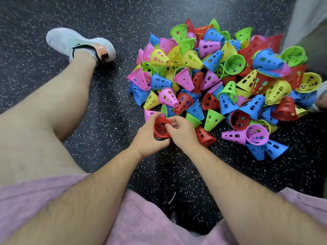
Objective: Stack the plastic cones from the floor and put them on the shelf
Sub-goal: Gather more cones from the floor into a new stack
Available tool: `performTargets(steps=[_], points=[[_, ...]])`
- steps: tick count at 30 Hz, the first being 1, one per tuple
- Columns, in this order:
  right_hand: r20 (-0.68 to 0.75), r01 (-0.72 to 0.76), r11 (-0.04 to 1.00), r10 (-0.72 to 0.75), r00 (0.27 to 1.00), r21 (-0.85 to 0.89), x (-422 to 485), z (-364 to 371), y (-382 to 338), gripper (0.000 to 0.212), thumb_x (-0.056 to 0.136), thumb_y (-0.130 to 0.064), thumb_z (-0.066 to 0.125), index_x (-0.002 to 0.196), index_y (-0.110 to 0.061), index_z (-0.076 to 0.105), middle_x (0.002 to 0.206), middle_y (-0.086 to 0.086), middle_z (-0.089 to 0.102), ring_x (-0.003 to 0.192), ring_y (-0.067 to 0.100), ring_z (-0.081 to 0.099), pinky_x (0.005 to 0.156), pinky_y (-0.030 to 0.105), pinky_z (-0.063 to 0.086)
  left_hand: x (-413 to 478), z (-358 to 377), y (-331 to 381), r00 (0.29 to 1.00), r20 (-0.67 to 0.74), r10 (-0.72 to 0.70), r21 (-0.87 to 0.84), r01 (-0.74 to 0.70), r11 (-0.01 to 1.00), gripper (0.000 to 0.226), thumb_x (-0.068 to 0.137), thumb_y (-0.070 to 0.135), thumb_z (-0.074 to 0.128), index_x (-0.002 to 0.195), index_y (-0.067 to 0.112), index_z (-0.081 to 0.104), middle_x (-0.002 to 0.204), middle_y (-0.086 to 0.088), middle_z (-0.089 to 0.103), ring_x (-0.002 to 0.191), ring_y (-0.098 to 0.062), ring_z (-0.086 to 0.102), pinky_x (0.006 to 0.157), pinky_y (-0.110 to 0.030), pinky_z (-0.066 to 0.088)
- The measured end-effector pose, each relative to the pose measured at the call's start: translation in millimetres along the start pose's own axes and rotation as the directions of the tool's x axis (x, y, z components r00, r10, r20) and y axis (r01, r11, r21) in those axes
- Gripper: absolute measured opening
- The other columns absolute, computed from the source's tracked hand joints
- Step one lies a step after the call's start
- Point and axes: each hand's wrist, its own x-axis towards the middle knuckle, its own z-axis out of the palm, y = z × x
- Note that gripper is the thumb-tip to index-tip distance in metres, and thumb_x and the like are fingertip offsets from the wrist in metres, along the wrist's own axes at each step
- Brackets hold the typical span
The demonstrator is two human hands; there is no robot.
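Observation:
A big pile of small perforated plastic cones (221, 76) in red, blue, green, yellow and pink lies on the dark speckled floor, right of centre. At its near left edge both my hands meet on one red cone (161, 127), its wide mouth facing up. My left hand (150, 137) wraps the cone's left side and bottom. My right hand (182, 131) pinches its right rim with thumb and fingers. Another red cone (206, 137) lies just right of my right hand. No shelf is in view.
I sit on the black speckled floor (106, 121). My bare left leg stretches forward at left, ending in a white shoe (79, 45). Pink shorts fill the bottom. A grey cloth shape (307, 23) stands at the top right beside the pile.

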Motion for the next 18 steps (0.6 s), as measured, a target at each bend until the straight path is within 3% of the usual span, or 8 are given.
performTargets(steps=[3, 5, 6, 9, 10, 12, 15, 18], points=[[0.013, 0.0, 1.0, 0.0, 1.0, 0.007, -1, -3, 1, 0.014, 0.09, -0.017, 0.062, 0.098, -0.021, 0.073, 0.085, -0.009, 0.072, 0.079, 0.004, 0.067, 0.077, 0.025, 0.055, 0, 4, 1, 1.0, -0.015, -0.005, 0.045, 0.005, 0.999, 0.087, 0.074, 0.038, 0.084, 0.146, 0.036, 0.037, 0.133, 0.014, 0.06, 0.114, -0.007, 0.064, 0.098, -0.024, 0.047], [-0.032, 0.125, 0.982, -0.13, 0.991, -0.143, -3, -10, 3, 0.018, 0.093, -0.019, 0.057, 0.103, -0.02, 0.072, 0.097, -0.008, 0.07, 0.092, 0.007, 0.063, 0.086, 0.025, 0.05, 0, 4, 0, 0.997, -0.078, -0.027, 0.043, 0.03, 0.999, 0.074, 0.079, 0.026, 0.084, 0.14, 0.031, 0.042, 0.126, 0.016, 0.06, 0.113, -0.007, 0.063, 0.095, -0.022, 0.045], [-0.025, 0.235, 0.93, -0.252, 0.968, -0.283, -3, -14, 7, 0.022, 0.092, -0.016, 0.054, 0.105, -0.019, 0.072, 0.105, -0.006, 0.068, 0.101, 0.011, 0.058, 0.092, 0.027, 0.046, 0, 3, -1, 0.993, -0.106, -0.047, 0.042, 0.052, 0.998, 0.071, 0.079, 0.024, 0.084, 0.137, 0.031, 0.043, 0.121, 0.017, 0.06, 0.111, -0.006, 0.063, 0.093, -0.021, 0.044], [0.21, 0.499, 0.579, -0.494, 0.844, -0.645, -5, -27, 23, 0.027, 0.079, -0.006, 0.06, 0.098, -0.02, 0.072, 0.128, 0.0, 0.059, 0.119, 0.025, 0.048, 0.098, 0.04, 0.042, -1, 2, -7, 0.984, -0.126, -0.126, 0.062, 0.134, 0.989, 0.072, 0.08, 0.023, 0.085, 0.138, 0.024, 0.043, 0.113, 0.013, 0.059, 0.104, -0.008, 0.061, 0.087, -0.02, 0.041], [0.289, 0.531, 0.494, -0.485, 0.825, -0.688, -6, -29, 27, 0.032, 0.073, -0.002, 0.065, 0.098, -0.02, 0.072, 0.137, 0.003, 0.055, 0.123, 0.028, 0.047, 0.098, 0.044, 0.042, -2, 2, -9, 0.983, -0.125, -0.136, 0.08, 0.147, 0.986, 0.072, 0.079, 0.024, 0.085, 0.137, 0.024, 0.043, 0.111, 0.013, 0.059, 0.103, -0.009, 0.061, 0.087, -0.021, 0.041], [0.371, 0.535, 0.428, -0.411, 0.833, -0.728, -4, -29, 32, 0.041, 0.066, 0.002, 0.069, 0.102, -0.018, 0.073, 0.147, 0.006, 0.048, 0.127, 0.031, 0.045, 0.098, 0.045, 0.043, -2, 3, -12, 0.982, -0.124, -0.141, 0.109, 0.155, 0.982, 0.069, 0.078, 0.026, 0.086, 0.133, 0.024, 0.044, 0.109, 0.013, 0.06, 0.102, -0.012, 0.063, 0.088, -0.027, 0.046], [0.367, 0.511, 0.383, -0.39, 0.844, -0.77, -2, -29, 29, 0.033, 0.071, 0.001, 0.067, 0.099, -0.013, 0.074, 0.148, 0.006, 0.048, 0.127, 0.03, 0.045, 0.098, 0.044, 0.043, -3, 5, -16, 0.984, -0.107, -0.144, 0.141, 0.159, 0.977, 0.069, 0.076, 0.025, 0.087, 0.131, 0.025, 0.045, 0.115, 0.008, 0.063, 0.103, -0.015, 0.064, 0.095, -0.035, 0.052], [0.334, 0.493, 0.406, -0.403, 0.852, -0.769, -1, -34, 26, 0.03, 0.073, 0.003, 0.067, 0.1, -0.007, 0.073, 0.145, 0.01, 0.051, 0.126, 0.032, 0.048, 0.097, 0.046, 0.045, -4, 5, -15, 0.985, -0.102, -0.139, 0.139, 0.153, 0.978, 0.068, 0.076, 0.024, 0.087, 0.13, 0.026, 0.046, 0.116, 0.007, 0.064, 0.103, -0.014, 0.065, 0.095, -0.036, 0.053]])
